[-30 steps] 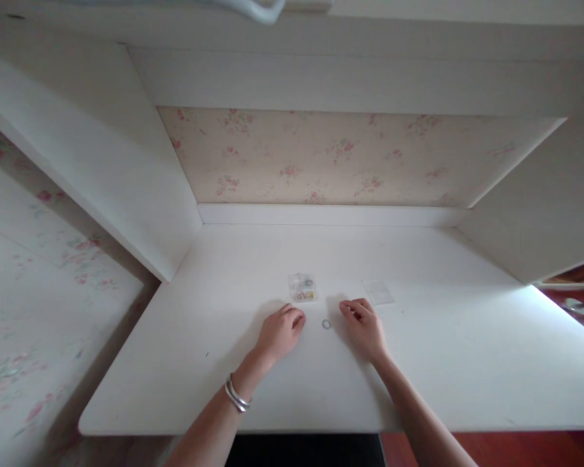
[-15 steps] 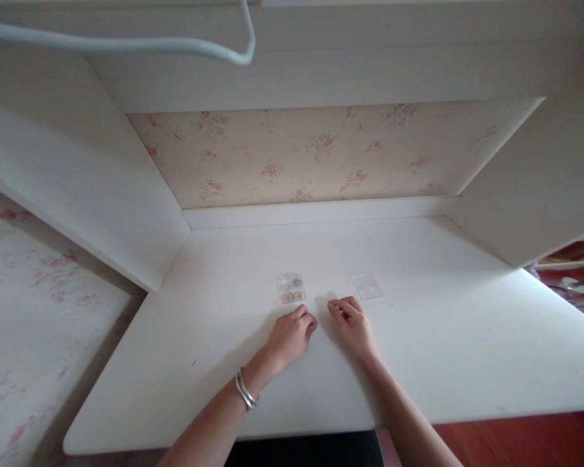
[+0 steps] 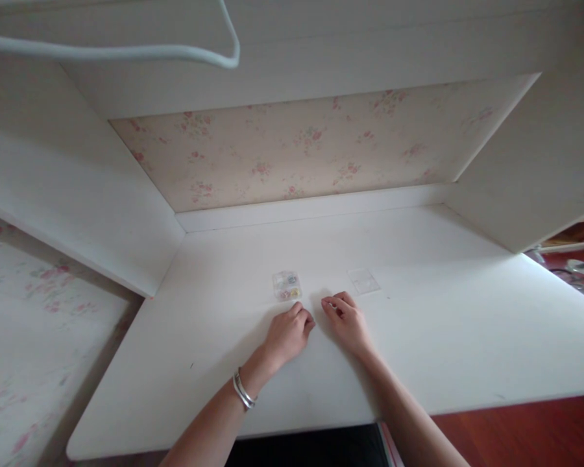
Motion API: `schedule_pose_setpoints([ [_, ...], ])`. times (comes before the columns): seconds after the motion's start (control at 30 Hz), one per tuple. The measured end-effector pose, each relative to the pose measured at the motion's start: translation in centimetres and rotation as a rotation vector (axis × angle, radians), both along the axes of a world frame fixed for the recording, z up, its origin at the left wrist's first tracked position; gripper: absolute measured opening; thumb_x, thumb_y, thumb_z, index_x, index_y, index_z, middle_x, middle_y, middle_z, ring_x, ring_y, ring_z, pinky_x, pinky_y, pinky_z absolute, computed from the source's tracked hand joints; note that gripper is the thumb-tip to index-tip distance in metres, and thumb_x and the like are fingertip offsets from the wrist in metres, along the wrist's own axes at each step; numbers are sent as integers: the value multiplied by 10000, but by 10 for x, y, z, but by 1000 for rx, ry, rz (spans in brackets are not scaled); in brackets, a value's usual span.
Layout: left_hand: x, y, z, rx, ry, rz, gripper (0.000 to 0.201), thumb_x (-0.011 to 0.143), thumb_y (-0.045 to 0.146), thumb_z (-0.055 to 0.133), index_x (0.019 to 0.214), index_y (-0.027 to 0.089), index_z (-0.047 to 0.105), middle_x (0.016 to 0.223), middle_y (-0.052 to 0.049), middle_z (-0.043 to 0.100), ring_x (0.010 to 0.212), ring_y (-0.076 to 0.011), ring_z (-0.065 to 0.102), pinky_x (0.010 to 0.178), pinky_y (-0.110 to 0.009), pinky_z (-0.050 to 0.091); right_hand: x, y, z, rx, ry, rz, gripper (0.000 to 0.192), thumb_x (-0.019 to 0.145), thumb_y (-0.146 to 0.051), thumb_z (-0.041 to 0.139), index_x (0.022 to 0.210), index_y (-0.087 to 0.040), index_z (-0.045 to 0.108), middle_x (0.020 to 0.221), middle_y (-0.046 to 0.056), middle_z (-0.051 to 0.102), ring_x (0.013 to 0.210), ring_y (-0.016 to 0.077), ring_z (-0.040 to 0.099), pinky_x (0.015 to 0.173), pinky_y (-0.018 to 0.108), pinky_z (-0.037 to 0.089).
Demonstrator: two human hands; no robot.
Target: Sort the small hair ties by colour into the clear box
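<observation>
Both hands low on the white counter (image 3: pixel 442 311), centre of view, knuckles up, fingers curled under. Left hand (image 3: pixel 286 336) loosely fisted, fingertips pressed together near the thumb at its 1 o'clock end; can't tell if it pinches anything, whatever is under the tips is hidden. Silver bangles (image 3: pixel 242 391) on the left wrist. Right hand (image 3: pixel 346 320) just beside it at 3 o'clock, fingers bent and bunched, tips pointing toward the left hand; a narrow gap of bare counter between the two, not touching. Can't tell if the right hand holds anything either. Small clear plastic box (image 3: pixel 287 285) with tiny coloured bits inside sits on the counter just past the left hand at 12 o'clock, near but apart from the fingers. Clear flat lid (image 3: pixel 364 281) lies on the counter at 1 o'clock from the right hand, close, not touched, well apart from the box. Floral wallpaper (image 3: pixel 292 146) backs the counter at 12 o'clock. White cable (image 3: pixel 126 53) loops across the top left of view.
</observation>
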State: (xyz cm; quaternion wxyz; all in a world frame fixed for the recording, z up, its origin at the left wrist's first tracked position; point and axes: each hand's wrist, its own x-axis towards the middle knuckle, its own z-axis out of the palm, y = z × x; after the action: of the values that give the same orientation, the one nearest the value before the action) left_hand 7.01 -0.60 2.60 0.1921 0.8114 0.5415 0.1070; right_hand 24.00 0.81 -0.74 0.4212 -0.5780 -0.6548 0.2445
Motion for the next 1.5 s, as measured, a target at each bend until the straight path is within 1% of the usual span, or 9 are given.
schedule_pose_setpoints([
  [0.1,-2,0,-2,-7,-59,-1,198,896,297,444,871,214,623,921,-45,594,797,-160,609,727,-258,448,0,0,-1,5,-3,-3,317,876,-415,447,837,-206,682,814,32,573,620,108,531,582,225,418],
  [0.27,-11,5,-5,-17,-322,47,170,874,279,491,831,192,631,875,-35,606,792,-137,594,734,-234,449,0,-1,-2,3,-10,14,322,879,-417,443,854,-210,689,830,41,579,635,114,537,582,229,423],
  [0.4,-19,10,-6,-7,-408,85,192,865,289,502,812,180,651,816,-32,609,762,-137,574,709,-236,444,0,-4,1,-8,-45,108,296,881,-398,456,863,-223,694,825,33,585,621,106,533,555,219,411],
  [0.6,-37,23,3,62,-429,169,263,888,333,450,837,166,648,808,-33,613,727,-132,550,686,-238,429,0,-9,7,53,-299,379,195,845,-371,534,920,-281,690,888,15,600,707,117,553,708,271,397],
  [0.77,-59,55,11,192,-383,268,277,867,352,466,838,153,657,781,-33,610,711,-142,544,689,-251,423,0,-9,8,79,-424,432,157,859,-291,539,869,-321,693,892,-11,590,749,108,545,744,281,353],
  [0.9,-66,81,3,206,-332,297,241,847,301,479,834,159,673,789,-39,624,738,-151,559,704,-258,421,-2,-9,12,73,-443,432,181,884,-253,503,838,-270,677,883,-7,584,770,107,540,754,270,353],
  [1.03,-64,92,-11,161,-278,296,232,840,278,482,814,166,684,788,-42,625,730,-150,565,711,-261,423,-6,-14,15,67,-482,419,207,908,-222,449,836,-230,644,880,6,577,772,117,536,757,275,359],
  [1.27,-71,68,-18,211,-388,379,265,858,337,460,858,159,657,833,-54,637,758,-157,566,715,-259,426,-13,-24,9,65,-533,357,224,926,-191,392,909,-213,614,923,41,563,786,141,540,775,296,375],
  [1.5,-82,29,-19,-11,-548,438,338,839,428,465,909,152,646,790,-42,653,707,-160,572,653,-252,423,-20,-20,11,15,-477,365,232,931,-220,394,904,-227,625,929,35,553,803,142,544,779,309,393],
])
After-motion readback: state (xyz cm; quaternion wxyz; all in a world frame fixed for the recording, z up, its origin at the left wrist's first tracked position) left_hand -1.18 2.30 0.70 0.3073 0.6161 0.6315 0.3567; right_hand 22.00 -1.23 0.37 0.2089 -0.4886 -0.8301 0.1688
